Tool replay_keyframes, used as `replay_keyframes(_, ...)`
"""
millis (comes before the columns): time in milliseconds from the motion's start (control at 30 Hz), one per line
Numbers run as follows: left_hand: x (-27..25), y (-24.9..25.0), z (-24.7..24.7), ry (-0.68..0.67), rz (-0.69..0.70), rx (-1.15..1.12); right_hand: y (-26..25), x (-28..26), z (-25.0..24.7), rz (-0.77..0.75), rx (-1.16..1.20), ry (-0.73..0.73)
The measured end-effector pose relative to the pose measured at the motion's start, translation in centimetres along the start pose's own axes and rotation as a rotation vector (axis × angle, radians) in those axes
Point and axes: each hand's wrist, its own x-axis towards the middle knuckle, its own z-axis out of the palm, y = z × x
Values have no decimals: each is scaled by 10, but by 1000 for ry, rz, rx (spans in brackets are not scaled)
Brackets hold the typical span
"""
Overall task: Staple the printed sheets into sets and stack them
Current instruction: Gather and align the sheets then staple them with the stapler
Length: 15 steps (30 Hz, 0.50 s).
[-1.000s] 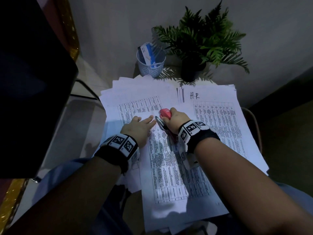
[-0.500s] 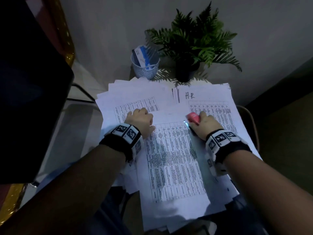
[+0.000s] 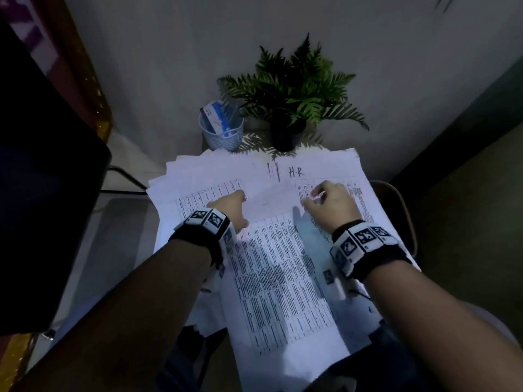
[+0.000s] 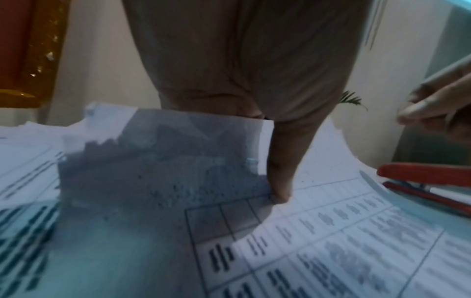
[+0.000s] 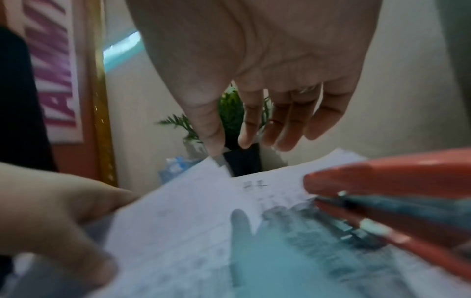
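Observation:
A set of printed table sheets [image 3: 277, 278] lies down the middle of the small table. My left hand [image 3: 230, 206] grips its top left corner, thumb [image 4: 280, 177] on top and the other fingers hidden under the raised paper. A staple [image 4: 251, 160] shows near that corner. My right hand [image 3: 329, 202] pinches the top right corner between thumb and forefinger [image 5: 229, 147]. The red stapler [image 5: 382, 181] lies free on the papers beside my right wrist, also seen in the left wrist view [image 4: 428, 175]. The head view hides it.
Under the set lie two spread piles of sheets, one at the left [image 3: 203, 176] and one marked "H.R" [image 3: 319, 171]. Behind them stand a mesh cup [image 3: 220, 131] holding a blue-white box and a potted fern [image 3: 291, 103]. A dark panel [image 3: 42, 193] fills the left.
My right hand has let go of the stapler and moved up to the set's top right corner. My left hand has slid up to the top left corner and taken hold.

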Motion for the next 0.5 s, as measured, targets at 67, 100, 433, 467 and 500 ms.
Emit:
replay_keyframes(67, -11, -1, -7, 21, 18, -123, -13, -13, 5, 10, 175, -129)
replay_keyframes(100, -17, -2, -11, 43, 34, -174, -19, -18, 8, 24, 265, -166)
replay_keyframes(433, -98, 12, -28, 186, 239, -431, -56, -70, -23, 134, 706, -199)
replay_keyframes(467, -104, 13, -28, 199, 253, -431, -56, -76, -27, 138, 714, -191)
replay_keyframes(500, -110, 14, -28, 213, 263, -433, -57, -82, -31, 144, 716, -190)
